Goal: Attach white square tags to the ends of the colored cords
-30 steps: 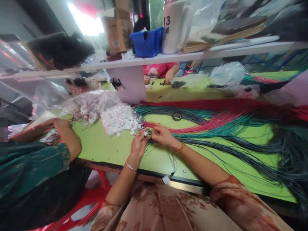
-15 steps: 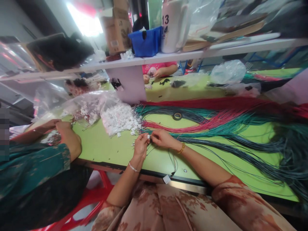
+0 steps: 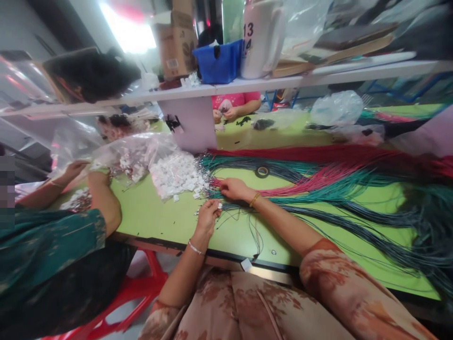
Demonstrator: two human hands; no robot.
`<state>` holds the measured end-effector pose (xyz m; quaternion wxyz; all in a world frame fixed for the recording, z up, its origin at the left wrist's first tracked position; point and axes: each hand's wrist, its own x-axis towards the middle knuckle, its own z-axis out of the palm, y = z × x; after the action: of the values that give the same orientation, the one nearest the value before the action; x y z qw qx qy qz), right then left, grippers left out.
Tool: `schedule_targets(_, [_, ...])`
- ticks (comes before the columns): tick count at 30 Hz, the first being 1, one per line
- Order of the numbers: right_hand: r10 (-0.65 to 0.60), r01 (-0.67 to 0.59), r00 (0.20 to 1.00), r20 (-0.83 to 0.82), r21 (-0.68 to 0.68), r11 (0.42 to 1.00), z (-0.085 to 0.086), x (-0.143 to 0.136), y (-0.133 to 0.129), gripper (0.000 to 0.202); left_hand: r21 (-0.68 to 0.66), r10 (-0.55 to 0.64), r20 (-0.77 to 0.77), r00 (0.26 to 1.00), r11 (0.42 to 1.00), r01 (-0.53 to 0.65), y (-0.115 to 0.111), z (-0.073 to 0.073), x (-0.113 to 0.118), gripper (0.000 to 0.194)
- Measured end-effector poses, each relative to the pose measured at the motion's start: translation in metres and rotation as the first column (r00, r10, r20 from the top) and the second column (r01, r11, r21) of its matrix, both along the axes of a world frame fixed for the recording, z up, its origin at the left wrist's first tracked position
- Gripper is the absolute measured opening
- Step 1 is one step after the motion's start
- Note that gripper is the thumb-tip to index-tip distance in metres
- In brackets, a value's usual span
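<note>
My left hand (image 3: 208, 218) pinches a small white plastic connector (image 3: 220, 206) above the green tabletop, with a thin dark wire trailing by it. My right hand (image 3: 235, 189) lies over the ends of the red wires (image 3: 272, 191), fingers curled together; whether a wire is between the fingertips is hidden. Beneath and beside it run the green wires (image 3: 320, 192) and the dark wires (image 3: 304, 210). To the left of the wire ends, a heap of white connectors (image 3: 173, 175) spills from a clear plastic bag.
A black tape roll (image 3: 262, 171) sits among the wires. Near the front edge are a white square piece (image 3: 246, 264) and a small ring (image 3: 273, 252). A co-worker's arm (image 3: 106, 200) is at left. Overhead, a shelf (image 3: 226, 89) carries a blue bin (image 3: 218, 63) and a mug.
My right hand has moved up and away from the left hand to the red wire ends. My left hand stays nearly in place with the connector. The co-worker's left-side hand has lifted slightly.
</note>
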<state>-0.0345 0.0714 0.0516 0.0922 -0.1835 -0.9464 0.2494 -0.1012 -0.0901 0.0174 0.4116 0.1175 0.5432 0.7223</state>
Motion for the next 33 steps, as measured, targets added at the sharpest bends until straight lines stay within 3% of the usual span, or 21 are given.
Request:
schedule_targets(2, [0.005,-0.005,0.997,0.079,0.002,1.000,-0.004,-0.005,0.005,0.016,-0.006,-0.011,0.003,1.000,1.000,0.011,0.000,0.000,-0.001,0.030])
schedule_targets(7, [0.071,-0.073,0.996,0.046,0.037,0.997,-0.009,-0.002,0.010,0.021,0.002,-0.036,-0.009,0.999,0.999,0.036,0.001,-0.002,-0.001,0.031])
schedule_targets(12, [0.099,-0.108,0.988,0.119,0.074,0.991,-0.012,-0.006,0.010,0.018,0.014,-0.061,-0.007,0.998,0.998,0.061,0.001,-0.001,0.001,0.032])
schedule_targets(15, [0.099,-0.101,0.994,0.048,0.045,0.994,-0.013,-0.006,0.013,0.020,0.025,-0.057,0.008,0.998,0.998,0.057,0.000,0.000,0.001,0.032])
schedule_targets(19, [0.001,0.003,0.997,-0.077,0.053,0.999,-0.008,0.001,0.017,0.019,0.038,-0.054,0.025,0.998,0.998,0.053,-0.001,0.001,0.001,0.031])
schedule_targets(21, [-0.013,0.013,0.993,-0.113,0.002,1.000,-0.002,0.000,0.015,0.018,0.048,-0.052,0.032,0.998,0.998,0.050,-0.001,0.000,0.001,0.031])
schedule_targets(23, [0.036,-0.052,0.985,-0.168,-0.092,0.994,0.005,-0.007,0.009,0.017,0.056,-0.047,0.038,0.998,0.997,0.045,-0.001,0.000,0.001,0.032])
schedule_targets(28, [0.109,-0.229,0.925,-0.363,-0.306,0.924,0.023,-0.030,-0.015,0.012,0.093,-0.034,0.036,0.999,0.995,0.031,-0.001,-0.002,0.000,0.031])
schedule_targets(33, [0.057,-0.222,0.923,-0.380,-0.406,0.886,0.026,-0.013,-0.023,0.014,0.197,0.015,0.092,0.996,0.980,-0.033,0.002,0.000,-0.001,0.027])
